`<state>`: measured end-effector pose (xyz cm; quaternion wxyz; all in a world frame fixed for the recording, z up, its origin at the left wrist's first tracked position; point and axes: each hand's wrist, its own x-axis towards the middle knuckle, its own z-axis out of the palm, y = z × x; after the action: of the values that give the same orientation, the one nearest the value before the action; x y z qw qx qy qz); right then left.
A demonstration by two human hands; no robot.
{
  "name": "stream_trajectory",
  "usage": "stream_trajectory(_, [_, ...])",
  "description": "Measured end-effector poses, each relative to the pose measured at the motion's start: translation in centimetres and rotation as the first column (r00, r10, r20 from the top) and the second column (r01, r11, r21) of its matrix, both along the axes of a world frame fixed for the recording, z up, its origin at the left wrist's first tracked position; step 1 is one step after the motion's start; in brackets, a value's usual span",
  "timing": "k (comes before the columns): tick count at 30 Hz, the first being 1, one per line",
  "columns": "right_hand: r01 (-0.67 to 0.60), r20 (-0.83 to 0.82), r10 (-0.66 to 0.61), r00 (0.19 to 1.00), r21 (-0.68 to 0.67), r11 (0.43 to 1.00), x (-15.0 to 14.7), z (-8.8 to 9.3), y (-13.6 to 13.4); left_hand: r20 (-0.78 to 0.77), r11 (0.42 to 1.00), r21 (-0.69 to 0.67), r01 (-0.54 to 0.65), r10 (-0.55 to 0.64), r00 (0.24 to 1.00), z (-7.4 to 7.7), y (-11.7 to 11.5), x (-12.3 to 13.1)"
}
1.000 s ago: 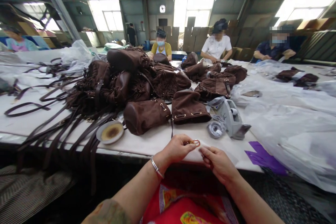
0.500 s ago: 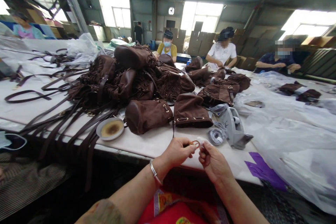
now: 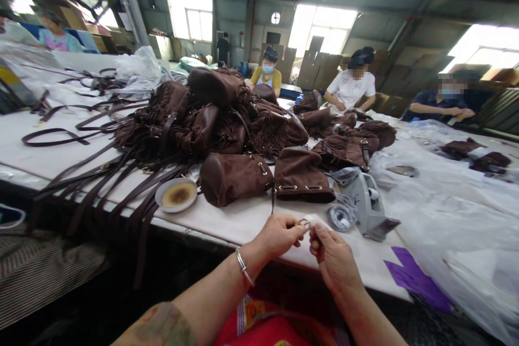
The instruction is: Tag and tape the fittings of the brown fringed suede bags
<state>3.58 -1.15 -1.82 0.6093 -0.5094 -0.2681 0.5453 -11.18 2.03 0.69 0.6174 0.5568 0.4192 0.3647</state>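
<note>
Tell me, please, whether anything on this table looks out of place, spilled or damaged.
The round dish has a dark brown patch on its pale yellow inside, perhaps a stain; I cannot tell. To its left, dark straps hang untidily over the front edge of the table. I see no spill.

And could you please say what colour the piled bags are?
The piled bags are dark brown, clearest in the head view.

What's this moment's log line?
left hand: pinching small gold-coloured loop | right hand: curled beside it | beyond: piled brown suede-like bags
</note>
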Motion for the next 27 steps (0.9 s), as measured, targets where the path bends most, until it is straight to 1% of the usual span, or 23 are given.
stream_trajectory(3, [0.020, 0.183, -0.025, 0.983, 0.029, 0.999, 0.1, -0.4, 0.0, -0.034, 1.000, 0.021, 0.015, -0.014, 0.999, -0.4, 0.0, 0.1])
stream_trajectory(5, [-0.008, 0.261, -0.001, 0.965, 0.030, 1.000, 0.2, -0.5, -0.1, -0.068, 0.999, 0.044, 0.031, -0.028, 0.997, -0.7, 0.1, 0.2])
stream_trajectory(7, [-0.054, 0.269, 0.048, 0.962, 0.014, 0.998, 0.2, -0.5, -0.1, -0.095, 0.997, 0.060, 0.044, -0.038, 0.995, -1.2, 0.2, 0.4])
stream_trajectory(10, [-0.119, 0.211, 0.117, 0.970, -0.005, 0.993, 0.3, -0.4, 0.0, -0.127, 0.995, 0.092, 0.032, -0.020, 0.992, -1.5, 0.4, 0.3])
stream_trajectory(12, [-0.117, 0.200, 0.113, 0.973, 0.005, 0.993, 0.5, -0.3, 0.2, -0.170, 0.982, 0.183, 0.043, -0.012, 0.985, -1.4, 0.3, -0.2])
stream_trajectory(14, [-0.073, 0.220, 0.064, 0.973, 0.033, 0.997, 0.9, -0.3, 0.4, -0.244, 0.942, 0.321, 0.094, -0.013, 0.970, -1.0, 0.3, -1.0])
stream_trajectory(16, [-0.034, 0.239, 0.017, 0.971, 0.064, 0.997, 1.4, -0.2, 0.7, -0.353, 0.882, 0.442, 0.167, 0.000, 0.936, -0.6, 0.2, -2.0])
stream_trajectory(19, [-0.015, 0.261, -0.008, 0.965, 0.085, 0.996, 1.8, -0.1, 1.1, -0.516, 0.796, 0.544, 0.266, 0.067, 0.854, -0.4, 0.4, -3.0])
stream_trajectory(21, [-0.010, 0.273, -0.015, 0.962, 0.090, 0.996, 1.9, 0.0, 1.3, -0.558, 0.756, 0.590, 0.285, 0.126, 0.820, -0.5, 0.6, -3.1])
stream_trajectory(23, [-0.020, 0.264, -0.006, 0.964, 0.096, 0.995, 1.8, 0.0, 1.3, -0.548, 0.743, 0.617, 0.260, 0.169, 0.819, -0.6, 0.8, -2.8])
stream_trajectory(27, [-0.083, 0.239, 0.059, 0.969, 0.093, 0.992, 1.7, -0.3, 1.1, -0.489, 0.756, 0.625, 0.195, 0.185, 0.853, -0.6, 1.0, -2.0])
